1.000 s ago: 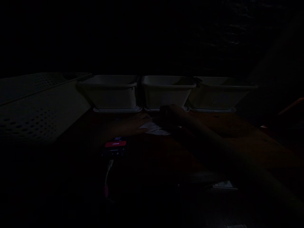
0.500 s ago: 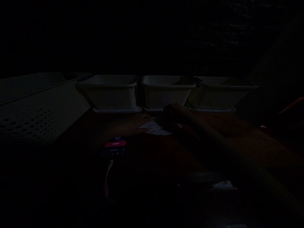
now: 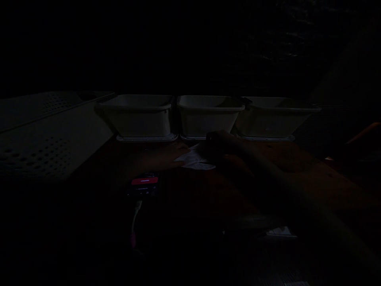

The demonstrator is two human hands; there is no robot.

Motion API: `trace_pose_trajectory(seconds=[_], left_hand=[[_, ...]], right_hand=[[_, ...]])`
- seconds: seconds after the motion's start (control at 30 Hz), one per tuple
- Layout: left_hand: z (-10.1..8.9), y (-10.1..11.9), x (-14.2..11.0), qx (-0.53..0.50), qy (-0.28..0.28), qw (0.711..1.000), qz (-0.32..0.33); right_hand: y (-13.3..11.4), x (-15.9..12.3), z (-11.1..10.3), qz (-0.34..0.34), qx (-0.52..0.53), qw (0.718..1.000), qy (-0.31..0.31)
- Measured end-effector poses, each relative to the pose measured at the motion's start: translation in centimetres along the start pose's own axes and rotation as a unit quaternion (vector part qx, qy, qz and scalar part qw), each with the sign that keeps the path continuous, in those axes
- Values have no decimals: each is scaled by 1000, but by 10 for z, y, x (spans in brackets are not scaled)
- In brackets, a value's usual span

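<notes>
The view is very dark. A thin white sheet [image 3: 196, 161], paper or cloth with pointed corners, lies on the brown table between my hands. My left hand [image 3: 171, 155] comes in from the left and holds the sheet's left edge, the thumb in front and the fingers behind. Over its far right side is my right hand [image 3: 222, 139], back of the hand up, with curled fingers. Whatever these fingers hold is lost in shadow. A lit phone [image 3: 144, 186] with a red bar on its screen lies below my left wrist, a white cable [image 3: 136, 210] plugged into it.
Three pale tubs stand in a row behind my hands: a left tub [image 3: 143, 121], a middle tub [image 3: 205, 119] and a right tub [image 3: 268, 123]. A perforated pale crate [image 3: 86, 123] is at the left. Part of a person's limb [image 3: 364, 133] shows at the far right.
My right hand has shifted very slightly to the right over the sheet. The sheet's right tip is now hidden in shadow. My left hand stays about where it was.
</notes>
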State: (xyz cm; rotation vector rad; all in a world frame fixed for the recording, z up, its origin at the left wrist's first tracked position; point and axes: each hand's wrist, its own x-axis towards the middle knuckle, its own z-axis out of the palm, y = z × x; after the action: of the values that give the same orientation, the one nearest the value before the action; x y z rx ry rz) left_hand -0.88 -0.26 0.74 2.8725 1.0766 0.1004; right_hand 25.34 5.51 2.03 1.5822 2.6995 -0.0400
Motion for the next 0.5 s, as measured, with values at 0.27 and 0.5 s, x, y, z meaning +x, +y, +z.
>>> trace_pose_trajectory(seconds=[0.27,0.5], left_hand=[[2,-2,0,3,8,1000,0],[4,-9,2,-11,12,1000,10]], right_hand=[[9,6,5,-35,-72,997,18],[19,5,3,27,-71,997,25]])
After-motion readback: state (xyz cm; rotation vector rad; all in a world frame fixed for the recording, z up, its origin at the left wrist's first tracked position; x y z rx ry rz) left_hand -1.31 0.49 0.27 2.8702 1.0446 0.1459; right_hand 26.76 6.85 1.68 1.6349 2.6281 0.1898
